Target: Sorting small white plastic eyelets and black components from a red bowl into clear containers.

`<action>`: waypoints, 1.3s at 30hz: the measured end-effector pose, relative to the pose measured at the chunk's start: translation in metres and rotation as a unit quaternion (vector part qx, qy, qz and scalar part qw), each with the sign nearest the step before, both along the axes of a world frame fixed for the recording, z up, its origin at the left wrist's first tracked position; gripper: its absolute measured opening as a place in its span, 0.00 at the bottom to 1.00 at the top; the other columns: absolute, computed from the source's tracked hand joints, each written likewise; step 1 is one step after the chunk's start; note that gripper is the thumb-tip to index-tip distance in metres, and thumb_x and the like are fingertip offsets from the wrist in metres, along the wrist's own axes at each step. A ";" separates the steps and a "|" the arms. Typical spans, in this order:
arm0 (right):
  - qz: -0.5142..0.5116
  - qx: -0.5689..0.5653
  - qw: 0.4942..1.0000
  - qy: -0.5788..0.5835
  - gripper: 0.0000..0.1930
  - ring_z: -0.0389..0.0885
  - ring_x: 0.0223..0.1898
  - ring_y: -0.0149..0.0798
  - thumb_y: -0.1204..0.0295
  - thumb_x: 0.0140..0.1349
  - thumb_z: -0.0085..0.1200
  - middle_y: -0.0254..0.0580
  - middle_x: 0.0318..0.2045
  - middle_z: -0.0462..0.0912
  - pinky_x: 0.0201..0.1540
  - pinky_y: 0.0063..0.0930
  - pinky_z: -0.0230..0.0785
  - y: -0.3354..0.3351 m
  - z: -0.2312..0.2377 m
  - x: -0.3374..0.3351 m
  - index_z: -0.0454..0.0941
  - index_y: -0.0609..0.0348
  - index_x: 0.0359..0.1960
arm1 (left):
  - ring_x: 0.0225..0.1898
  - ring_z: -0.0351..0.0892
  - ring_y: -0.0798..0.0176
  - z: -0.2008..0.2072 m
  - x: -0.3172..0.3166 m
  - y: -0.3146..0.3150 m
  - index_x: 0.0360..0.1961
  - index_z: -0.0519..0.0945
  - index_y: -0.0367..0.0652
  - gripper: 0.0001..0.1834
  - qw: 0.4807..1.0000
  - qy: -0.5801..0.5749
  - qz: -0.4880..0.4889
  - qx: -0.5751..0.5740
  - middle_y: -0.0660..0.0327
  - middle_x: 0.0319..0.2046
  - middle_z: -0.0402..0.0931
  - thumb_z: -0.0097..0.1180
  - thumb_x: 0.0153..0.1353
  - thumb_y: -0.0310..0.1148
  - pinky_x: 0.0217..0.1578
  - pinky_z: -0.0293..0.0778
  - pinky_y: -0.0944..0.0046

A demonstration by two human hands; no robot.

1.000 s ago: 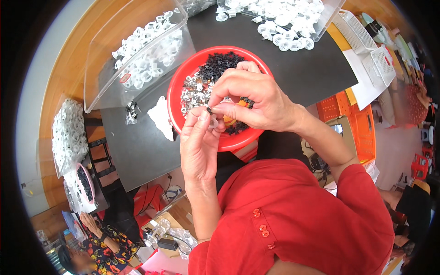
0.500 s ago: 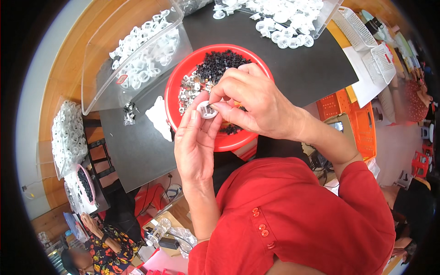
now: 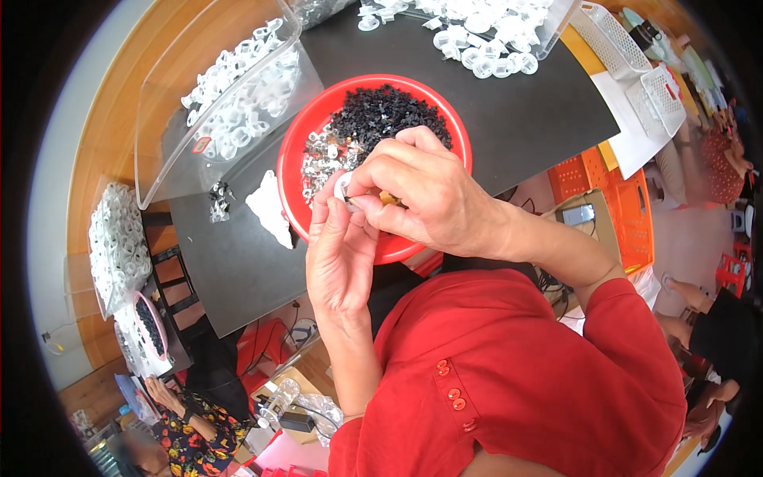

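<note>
Over a red basin (image 3: 464,151), my left hand (image 3: 340,258) grips a small round white plastic part (image 3: 342,185) between thumb and fingers. My right hand (image 3: 441,195) is closed in a pinch right against that part, with a tiny dark piece (image 3: 347,199) showing at its fingertips; its exact shape is too small to tell. Inside the basin, a heap of small black parts (image 3: 385,111) fills the far side. Shiny metal pieces (image 3: 322,155) lie at the left. Some orange-yellow bits (image 3: 388,198) show partly behind my right hand.
On the dark table (image 3: 540,119) stand a clear bin (image 3: 151,159) of white parts and, far right, another heap of white parts (image 3: 493,40). A white cloth (image 3: 269,208) and a small pile (image 3: 220,200) lie left of the basin. Another person (image 3: 191,421) sits at lower left.
The white part has turned from showing its face to a more edge-on tilt. My right hand has shifted slightly left and down, fingertips closer against it. The view has moved slightly.
</note>
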State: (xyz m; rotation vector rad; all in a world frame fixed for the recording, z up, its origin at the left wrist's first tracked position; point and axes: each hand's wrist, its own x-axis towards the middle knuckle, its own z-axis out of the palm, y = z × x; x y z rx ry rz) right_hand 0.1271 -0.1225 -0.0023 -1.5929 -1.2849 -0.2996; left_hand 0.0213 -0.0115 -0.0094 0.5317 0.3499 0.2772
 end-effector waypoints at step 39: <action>-0.198 -0.172 0.963 0.059 0.11 0.82 0.37 0.49 0.71 0.54 0.51 0.52 0.34 0.83 0.42 0.40 0.72 0.023 -0.005 0.180 0.81 0.63 0.35 | 0.65 0.50 0.34 0.098 0.068 0.102 0.66 0.26 0.31 0.54 0.976 -0.181 -0.086 -0.081 0.31 0.65 0.41 0.51 0.62 0.51 0.65 0.54 0.44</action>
